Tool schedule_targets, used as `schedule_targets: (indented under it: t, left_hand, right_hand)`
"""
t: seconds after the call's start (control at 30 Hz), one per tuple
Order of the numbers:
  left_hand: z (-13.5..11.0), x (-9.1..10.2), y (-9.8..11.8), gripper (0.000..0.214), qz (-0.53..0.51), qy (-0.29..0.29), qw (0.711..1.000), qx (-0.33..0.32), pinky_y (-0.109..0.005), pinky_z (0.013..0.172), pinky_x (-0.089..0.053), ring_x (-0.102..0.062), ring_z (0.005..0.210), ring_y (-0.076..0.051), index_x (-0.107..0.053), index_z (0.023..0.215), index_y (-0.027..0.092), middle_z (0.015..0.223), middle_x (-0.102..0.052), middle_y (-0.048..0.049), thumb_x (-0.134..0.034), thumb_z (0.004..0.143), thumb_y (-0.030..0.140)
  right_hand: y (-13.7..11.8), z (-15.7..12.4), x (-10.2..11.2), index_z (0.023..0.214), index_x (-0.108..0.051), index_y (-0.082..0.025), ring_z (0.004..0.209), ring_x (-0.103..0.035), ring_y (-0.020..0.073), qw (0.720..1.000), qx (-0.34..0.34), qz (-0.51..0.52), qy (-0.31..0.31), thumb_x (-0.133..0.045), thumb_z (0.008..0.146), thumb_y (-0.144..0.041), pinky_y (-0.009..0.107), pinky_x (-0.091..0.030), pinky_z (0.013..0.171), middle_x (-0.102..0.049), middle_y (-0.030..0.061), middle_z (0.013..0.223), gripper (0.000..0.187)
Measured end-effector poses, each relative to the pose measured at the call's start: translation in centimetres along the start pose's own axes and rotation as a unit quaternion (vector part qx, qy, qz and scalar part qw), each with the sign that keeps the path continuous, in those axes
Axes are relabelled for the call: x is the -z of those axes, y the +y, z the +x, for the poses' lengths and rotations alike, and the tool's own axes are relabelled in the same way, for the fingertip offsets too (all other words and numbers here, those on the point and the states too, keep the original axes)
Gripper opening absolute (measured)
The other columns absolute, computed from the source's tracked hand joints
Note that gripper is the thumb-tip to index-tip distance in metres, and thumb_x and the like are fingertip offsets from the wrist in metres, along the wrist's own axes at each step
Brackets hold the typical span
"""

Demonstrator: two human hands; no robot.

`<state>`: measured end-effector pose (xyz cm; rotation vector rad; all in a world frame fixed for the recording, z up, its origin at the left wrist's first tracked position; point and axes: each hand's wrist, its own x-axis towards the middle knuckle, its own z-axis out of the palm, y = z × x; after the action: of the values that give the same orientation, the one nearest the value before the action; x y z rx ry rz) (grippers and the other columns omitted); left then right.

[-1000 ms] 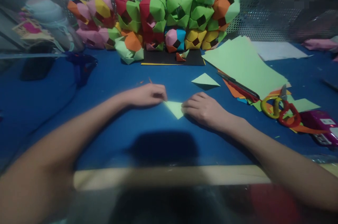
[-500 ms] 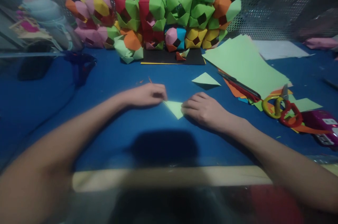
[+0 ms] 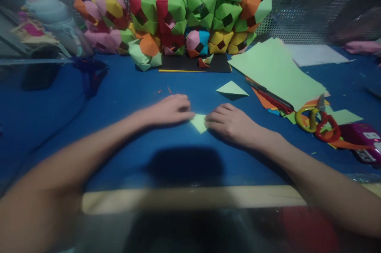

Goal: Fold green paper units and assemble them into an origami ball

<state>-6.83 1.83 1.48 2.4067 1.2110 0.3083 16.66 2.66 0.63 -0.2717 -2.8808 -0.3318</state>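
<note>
A small piece of folded light green paper (image 3: 199, 123) lies on the blue tabletop between my hands, its point toward me. My left hand (image 3: 174, 109) is closed, with its fingertips pressed on the paper's left corner. On the opposite side my right hand (image 3: 228, 122) rests with fingers pressed together on the right edge, covering that corner. Just behind my right hand lies another folded light green paper triangle (image 3: 232, 88), touched by neither hand.
Folded paper balls (image 3: 202, 4) are stacked along the perforated metal screen. To the right lie green paper sheets (image 3: 276, 70), a black and red cutter (image 3: 274, 96), scissors (image 3: 327, 128) and a purple device (image 3: 361, 140). A blue glue gun (image 3: 89, 76) lies left.
My left hand has slid slightly right over the paper's left corner, so less of the paper shows. My right hand has stayed nearly still.
</note>
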Motion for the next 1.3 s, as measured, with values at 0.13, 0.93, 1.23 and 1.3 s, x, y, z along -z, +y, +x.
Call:
schedule_targets:
  t: [0.13, 0.93, 1.23, 1.3]
  left_hand:
    - [0.2, -1.0, 2.1, 0.046, 0.133, 0.032, 0.987, 0.079, -0.032, 0.068, -0.036, -0.050, 0.075, -0.020, -0.056, 0.071, 0.015, 0.075, -0.054, -0.0063, -0.045, 0.082, 0.058]
    - [-0.2, -1.6, 3.0, 0.046, 0.220, 0.031, 0.972, 0.077, -0.032, 0.066, -0.029, -0.047, 0.080, -0.022, -0.059, 0.084, 0.014, 0.086, -0.057, -0.0081, -0.056, 0.076, 0.059]
    - [-0.7, -2.3, 3.0, 0.020, 0.214, 0.059, 0.973, -0.063, -0.034, 0.081, -0.031, -0.048, 0.097, -0.022, -0.061, 0.096, 0.016, 0.108, -0.060, -0.0076, -0.054, 0.086, 0.033]
    - [-0.7, -2.5, 3.1, 0.020, 0.217, 0.060, 0.971, -0.079, -0.034, 0.083, -0.031, -0.049, 0.099, -0.022, -0.062, 0.095, 0.015, 0.110, -0.061, -0.0076, -0.050, 0.088, 0.030]
  right_hand:
    - [0.0, 0.0, -0.1, 0.094, -0.067, -0.011, 0.077, -0.049, 0.0188, 1.000, 0.001, -0.002, 0.006, -0.040, 0.093, -0.014, 0.032, -0.032, 0.071, -0.067, 0.0088, 0.084, 0.026]
    - [0.0, -0.2, -0.2, 0.098, -0.066, -0.012, 0.081, -0.050, 0.0190, 1.000, -0.011, 0.012, -0.023, -0.042, 0.093, -0.017, 0.033, -0.033, 0.073, -0.068, 0.0093, 0.088, 0.026]
    - [0.9, -0.7, 1.7, 0.087, -0.068, -0.013, 0.076, -0.054, 0.0180, 0.991, -0.049, 0.053, -0.109, -0.044, 0.089, -0.011, 0.032, -0.036, 0.073, -0.068, 0.0094, 0.086, 0.024]
    - [1.1, -1.0, 2.3, 0.084, -0.067, -0.015, 0.078, -0.056, 0.0177, 0.986, -0.065, 0.084, -0.125, -0.044, 0.087, -0.009, 0.032, -0.037, 0.074, -0.068, 0.0093, 0.088, 0.024]
